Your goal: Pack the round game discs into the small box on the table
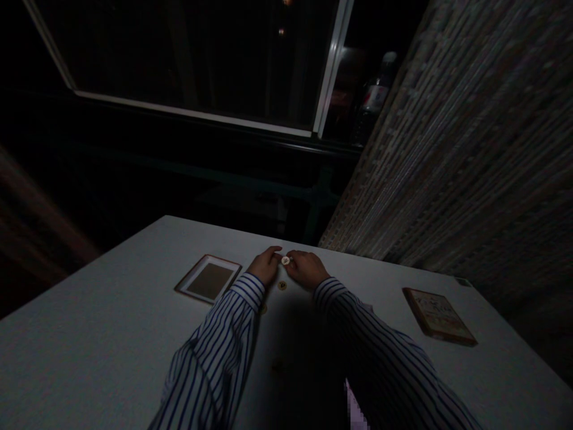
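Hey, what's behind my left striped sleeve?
Part of a round token peeks out right of your left sleeve; a shallow tray shows to its left. The rest of the token, some of the tray's right edge and anything else there are covered.

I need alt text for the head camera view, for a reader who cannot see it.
A person's right hand holds a small round disc beside the left hand, over a dimly lit white table. Another disc lies nearer the person. A shallow tray lies to the left, a printed box or lid to the right.
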A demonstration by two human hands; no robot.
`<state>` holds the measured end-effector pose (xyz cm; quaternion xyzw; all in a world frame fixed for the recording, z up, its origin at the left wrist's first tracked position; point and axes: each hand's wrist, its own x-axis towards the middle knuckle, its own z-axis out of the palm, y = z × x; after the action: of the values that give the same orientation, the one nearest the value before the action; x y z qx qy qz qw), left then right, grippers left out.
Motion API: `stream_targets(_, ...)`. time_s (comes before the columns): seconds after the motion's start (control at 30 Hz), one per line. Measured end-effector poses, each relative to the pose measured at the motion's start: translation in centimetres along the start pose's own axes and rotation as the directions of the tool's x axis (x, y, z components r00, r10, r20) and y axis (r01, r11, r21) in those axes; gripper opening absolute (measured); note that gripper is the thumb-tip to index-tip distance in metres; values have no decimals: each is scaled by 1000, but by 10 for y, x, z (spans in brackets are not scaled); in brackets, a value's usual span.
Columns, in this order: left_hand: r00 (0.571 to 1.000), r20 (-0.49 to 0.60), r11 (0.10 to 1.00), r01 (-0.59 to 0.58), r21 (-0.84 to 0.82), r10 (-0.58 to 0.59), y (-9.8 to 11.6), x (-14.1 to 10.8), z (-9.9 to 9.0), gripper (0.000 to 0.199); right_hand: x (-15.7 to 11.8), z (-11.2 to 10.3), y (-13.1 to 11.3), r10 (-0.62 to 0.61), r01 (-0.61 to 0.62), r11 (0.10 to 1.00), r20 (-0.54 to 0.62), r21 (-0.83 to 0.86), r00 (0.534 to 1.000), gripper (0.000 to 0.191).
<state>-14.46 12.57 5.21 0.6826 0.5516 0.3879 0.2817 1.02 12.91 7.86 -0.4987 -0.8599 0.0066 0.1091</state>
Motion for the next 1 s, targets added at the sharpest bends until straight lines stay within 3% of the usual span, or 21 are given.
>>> stream_targets(0.33, 997, -17, 991, -72, -114, 71, 8, 1, -7, 42, -11, -20, 1, -50, 62, 990, -93, 126, 994, 26)
stream_targets(0.57, 991, -35, 984, -130, -120, 126, 32, -8, -15, 41, -25, -39, 2, -73, 102, 981, -173, 164, 982, 20)
stream_targets(1.0, 972, -42, 967, -234, -100, 231, 65, -31, -13, 41, -53, -65, 2, -68, 113, 978, -246, 175, 967, 21)
